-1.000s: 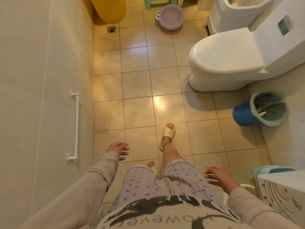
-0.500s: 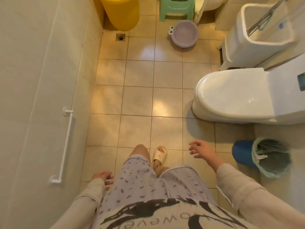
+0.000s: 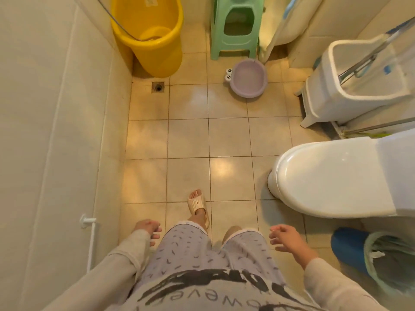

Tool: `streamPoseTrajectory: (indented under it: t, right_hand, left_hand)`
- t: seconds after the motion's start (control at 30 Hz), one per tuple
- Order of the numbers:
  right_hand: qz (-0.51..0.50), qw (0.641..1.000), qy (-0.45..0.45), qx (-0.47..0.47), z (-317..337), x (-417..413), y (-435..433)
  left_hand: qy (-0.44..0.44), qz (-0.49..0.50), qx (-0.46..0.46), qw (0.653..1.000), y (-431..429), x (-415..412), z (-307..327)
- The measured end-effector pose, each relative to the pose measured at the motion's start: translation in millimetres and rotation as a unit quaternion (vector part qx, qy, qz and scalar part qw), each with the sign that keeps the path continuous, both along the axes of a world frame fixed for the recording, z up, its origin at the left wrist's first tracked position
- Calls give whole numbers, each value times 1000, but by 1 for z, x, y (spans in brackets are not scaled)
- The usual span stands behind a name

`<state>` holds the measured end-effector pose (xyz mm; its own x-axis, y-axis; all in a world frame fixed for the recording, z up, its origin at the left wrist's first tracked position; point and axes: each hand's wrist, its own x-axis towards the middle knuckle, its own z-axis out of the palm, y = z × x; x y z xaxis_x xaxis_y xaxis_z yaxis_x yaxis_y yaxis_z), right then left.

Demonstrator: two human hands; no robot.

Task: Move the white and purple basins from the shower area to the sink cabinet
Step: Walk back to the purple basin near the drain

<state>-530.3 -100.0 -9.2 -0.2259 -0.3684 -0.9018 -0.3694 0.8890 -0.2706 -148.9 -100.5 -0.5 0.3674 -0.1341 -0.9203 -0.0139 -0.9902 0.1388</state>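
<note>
A purple basin (image 3: pixel 248 78) with two cartoon eyes on its left rim sits on the floor tiles at the far end, in front of a green stool. A white basin leans upright against the far wall behind the stool (image 3: pixel 283 23), mostly hidden. My left hand (image 3: pixel 147 230) hangs by my left thigh with fingers loosely curled, holding nothing. My right hand (image 3: pixel 289 242) hangs by my right thigh with fingers spread and empty. Both hands are far from the basins. The sink cabinet is out of view.
A yellow tub (image 3: pixel 149 35) stands in the far left corner by a floor drain (image 3: pixel 157 87). The green stool (image 3: pixel 235 28) is beside it. A white bin (image 3: pixel 350 86), a toilet (image 3: pixel 332 178) and a blue trash can (image 3: pixel 368 257) line the right side. A wall rail (image 3: pixel 91 241) is at my left.
I have walked forward towards the shower end, so the purple basin, stool and tub are closer. My right hand dropped back beside my thigh and my left hand swung forward.
</note>
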Motion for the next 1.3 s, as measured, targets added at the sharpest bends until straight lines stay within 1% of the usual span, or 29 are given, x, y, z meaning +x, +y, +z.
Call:
streamPoseTrajectory:
  t: [0.2,0.4,0.57,0.7,0.83,0.93,1.07,1.17,1.3]
  right_hand:
    - [-65,997,26,21,1,4,-49]
    - [-71,997,25,29,-4,8,-122]
    - [-54,998,8,29,-11,10,-216]
    - [-33,999,-3,2,-4,5,-313]
    - [-31,998,-27,-57,14,-4,-412]
    - [-29,996,-34,-82,25,-9,-464]
    - [-38,995,-36,-84,26,-10,-509]
    - [-55,996,-24,-63,19,-7,-528]
    - [-93,995,-6,-29,12,-3,-545]
  left_hand:
    - [25,-79,-64,994,-141,1,18]
    - [36,-109,-99,988,-249,4,18]
    - [16,-94,-78,992,-303,6,8]
    - [-17,-75,-8,997,-330,-1,5]
    - [-17,-15,2,1000,-368,-10,-2]
    - [-19,24,-7,999,-399,-16,-2]
    - [-28,22,-27,999,-448,-10,-4]
    - [-35,-3,-38,999,-493,-4,-8]
    - [-38,-51,-27,998,-568,0,-15]
